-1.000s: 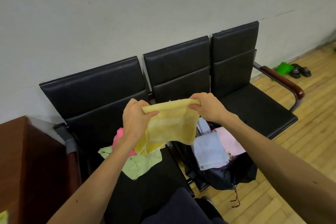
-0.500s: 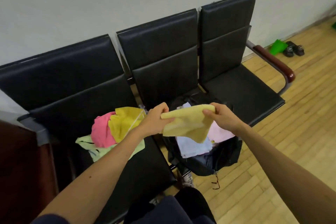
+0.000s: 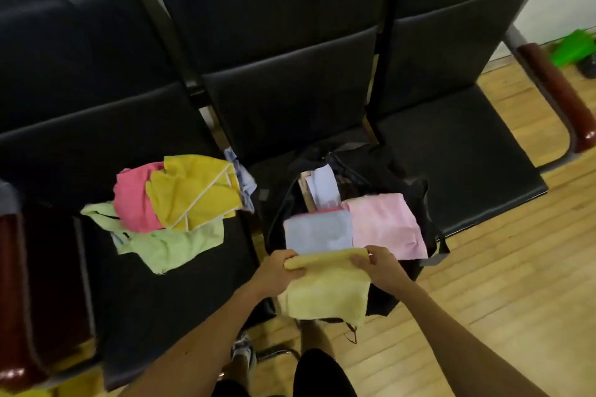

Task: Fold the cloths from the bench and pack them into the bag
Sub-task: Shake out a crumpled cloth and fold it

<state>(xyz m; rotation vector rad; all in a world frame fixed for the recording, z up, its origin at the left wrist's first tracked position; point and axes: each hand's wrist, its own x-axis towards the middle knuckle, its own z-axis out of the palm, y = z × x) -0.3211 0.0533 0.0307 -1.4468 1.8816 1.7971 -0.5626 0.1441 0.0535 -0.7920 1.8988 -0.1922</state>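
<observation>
Pinching the folded yellow cloth (image 3: 325, 295) by its top edge with left hand (image 3: 282, 271) and right hand (image 3: 379, 264), at the open black bag's (image 3: 419, 195) near rim. Inside: blue cloth (image 3: 317, 232) beside pink cloth (image 3: 383, 222), both folded. Unfolded pile (image 3: 187, 196) on bench (image 3: 451, 171) seat, left of bag.

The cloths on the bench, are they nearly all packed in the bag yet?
Partway. Done: a blue cloth and a light pink cloth lie folded in the black bag. In hand: the left hand and right hand hold a folded pale yellow cloth at the bag's near edge. Left: a rose cloth, a mustard cloth and a green cloth lie crumpled on the bench.
</observation>
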